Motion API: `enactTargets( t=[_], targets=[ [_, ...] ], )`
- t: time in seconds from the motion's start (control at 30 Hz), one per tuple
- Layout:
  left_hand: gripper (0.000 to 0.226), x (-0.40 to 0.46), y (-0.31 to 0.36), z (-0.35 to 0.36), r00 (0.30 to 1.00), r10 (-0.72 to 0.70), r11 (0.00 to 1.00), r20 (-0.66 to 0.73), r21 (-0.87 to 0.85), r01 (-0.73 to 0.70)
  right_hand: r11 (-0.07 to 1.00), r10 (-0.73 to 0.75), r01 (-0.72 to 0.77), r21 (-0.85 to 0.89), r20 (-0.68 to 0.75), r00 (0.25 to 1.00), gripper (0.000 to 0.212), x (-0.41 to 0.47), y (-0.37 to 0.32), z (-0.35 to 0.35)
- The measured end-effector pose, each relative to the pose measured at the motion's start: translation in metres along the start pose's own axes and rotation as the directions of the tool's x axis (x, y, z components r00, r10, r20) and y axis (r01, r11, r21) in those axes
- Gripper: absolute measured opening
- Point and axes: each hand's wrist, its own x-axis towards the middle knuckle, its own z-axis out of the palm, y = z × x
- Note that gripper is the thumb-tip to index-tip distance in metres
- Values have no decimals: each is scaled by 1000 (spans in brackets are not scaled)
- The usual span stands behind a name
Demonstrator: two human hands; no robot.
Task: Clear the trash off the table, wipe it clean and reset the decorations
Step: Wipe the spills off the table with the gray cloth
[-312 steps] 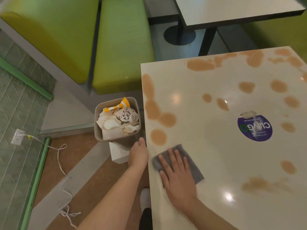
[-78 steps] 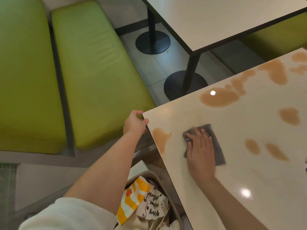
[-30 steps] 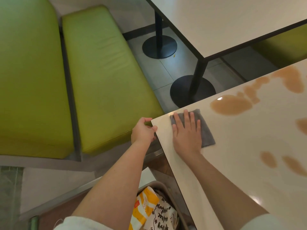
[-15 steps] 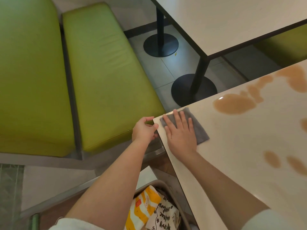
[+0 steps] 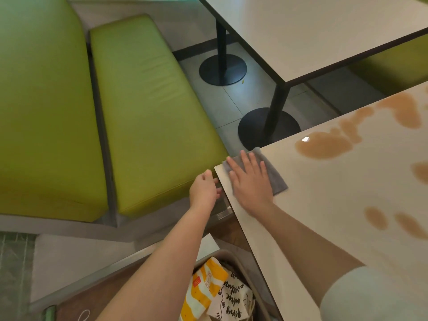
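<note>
A green padded bench fills the left half of the view, its seat cushion smooth and faintly creased, with the matching backrest rising to its left across a dark seam. Right of the bench, the floor is grey tile with thin joints. A second table with a pale top and dark edge stands beyond the bench's far end on black posts, each ending in a round black base plate (two plates show). Below the bench runs a grey plinth, then brown wood-look flooring. Soft overhead light glints on the surfaces.
</note>
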Motion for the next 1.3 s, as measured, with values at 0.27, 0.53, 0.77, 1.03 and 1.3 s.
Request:
enactTargets(
  t=[0.27, 0.53, 0.77, 1.03, 1.3],
  targets=[
    [49, -31, -14, 14, 992, 128, 981, 17, 145, -129, 981, 175, -182, -64, -97, 980, 61, -44, 17, -2],
    [55, -51, -21, 21, 992, 109, 916, 67, 381, -127, 974, 221, -223, -44, -55, 974, 63, -55, 84, -21],
    [68, -81, -21, 39, 985, 133, 878, 107, 448, -167, 978, 209, -210, -11, -79, 975, 58, -124, 50, -4],
    [84, -112, -38, 62, 992, 15, 851, 127, 520, -80, 937, 350, -350, 19, -95, 932, 72, -131, 129, -32],
    [88, -147, -63, 89, 997, 67, 854, 37, 514, -76, 988, 153, -153, 3, 10, 988, 62, -202, 144, -31]
  ],
)
